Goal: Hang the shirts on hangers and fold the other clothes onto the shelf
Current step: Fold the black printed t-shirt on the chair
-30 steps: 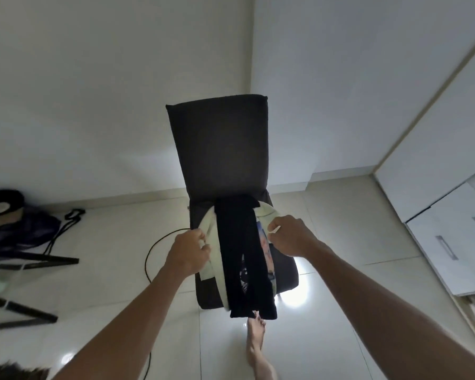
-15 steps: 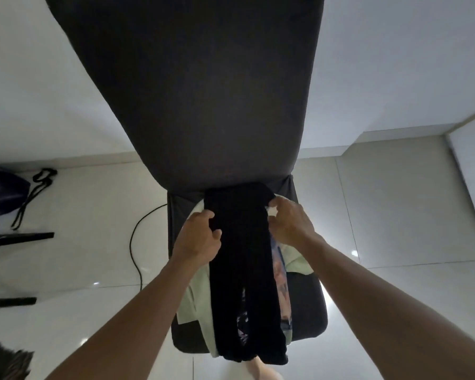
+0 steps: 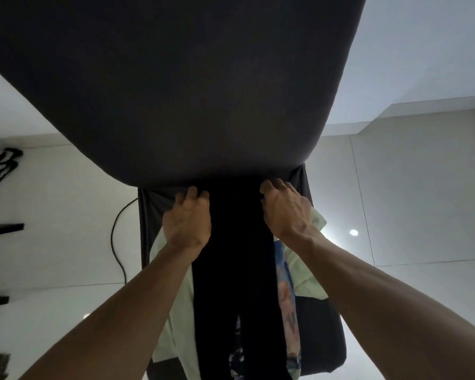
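One long black garment (image 3: 231,270) is gripped at its top by curled left hand (image 3: 188,220) and right hand (image 3: 285,212), over two softer pale and printed garments (image 3: 307,270) on a padded dark chair (image 3: 176,91).

black garment (image 3: 232,270) draped lengthwise atop pale green shirt (image 3: 176,325) on chair seat.

**Room and background, head view**

Dark upholstered chair (image 3: 176,86) fills the upper frame, backrest looming close. Floor (image 3: 412,201) of large pale glossy tiles, thin grout lines, with a bright light reflection (image 3: 353,232). Plain white wall (image 3: 422,48) and skirting behind. Black cable (image 3: 115,237) curves over tiles at left; dark straps (image 3: 4,163) at left edge.
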The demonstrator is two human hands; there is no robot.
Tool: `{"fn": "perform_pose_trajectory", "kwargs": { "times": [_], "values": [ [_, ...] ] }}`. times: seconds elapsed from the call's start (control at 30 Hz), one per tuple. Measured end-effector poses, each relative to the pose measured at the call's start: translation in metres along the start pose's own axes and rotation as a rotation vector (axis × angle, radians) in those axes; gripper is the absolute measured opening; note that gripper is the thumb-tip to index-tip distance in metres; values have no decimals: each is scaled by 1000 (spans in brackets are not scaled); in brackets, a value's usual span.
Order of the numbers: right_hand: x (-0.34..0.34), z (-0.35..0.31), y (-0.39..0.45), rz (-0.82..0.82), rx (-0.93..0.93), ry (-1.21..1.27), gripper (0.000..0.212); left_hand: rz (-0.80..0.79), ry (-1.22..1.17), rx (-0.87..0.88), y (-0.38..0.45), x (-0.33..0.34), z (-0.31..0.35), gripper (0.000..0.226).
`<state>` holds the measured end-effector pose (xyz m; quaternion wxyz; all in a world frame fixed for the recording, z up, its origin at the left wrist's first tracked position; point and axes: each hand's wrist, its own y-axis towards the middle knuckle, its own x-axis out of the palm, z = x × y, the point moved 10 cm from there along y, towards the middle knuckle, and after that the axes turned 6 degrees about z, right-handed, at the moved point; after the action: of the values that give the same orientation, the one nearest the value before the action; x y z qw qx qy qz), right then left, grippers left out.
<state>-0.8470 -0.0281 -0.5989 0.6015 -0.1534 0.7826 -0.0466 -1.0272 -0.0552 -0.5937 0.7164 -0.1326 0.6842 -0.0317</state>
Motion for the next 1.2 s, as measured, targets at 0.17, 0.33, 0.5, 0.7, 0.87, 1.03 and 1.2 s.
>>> {"fn": "perform_pose_trajectory", "kwargs": {
  "times": [0.17, 0.33, 0.5, 0.7, 0.87, 1.03, 1.2],
  "values": [
    [-13, -3, -16, 2, 12, 39, 21, 52, -297, -41, -10, -19, -7, 19],
    [-56, -40, -53, 61, -121, 238, 51, -18, -720, -23, -45, -65, 2, 18],
    [-123, -82, -105, 114, -122, 320, 23, -132, -1090, 21, -113, -152, 11, 36],
    [-226, -109, -229, 226, -92, 608, 27, 0, -1152, 71, -236, -258, -41, 36],
    [-290, -144, -359, 281, -121, 564, 22, -8, -1179, 119, -367, -315, -81, 32],
    [-283, -216, -469, 27, -252, 429, 65, -101, -1267, 250, -476, -377, -69, 34],
    [-315, -262, -530, 48, -305, 490, 25, -64, -1357, 362, -554, -468, -59, 48]
  ]
}}
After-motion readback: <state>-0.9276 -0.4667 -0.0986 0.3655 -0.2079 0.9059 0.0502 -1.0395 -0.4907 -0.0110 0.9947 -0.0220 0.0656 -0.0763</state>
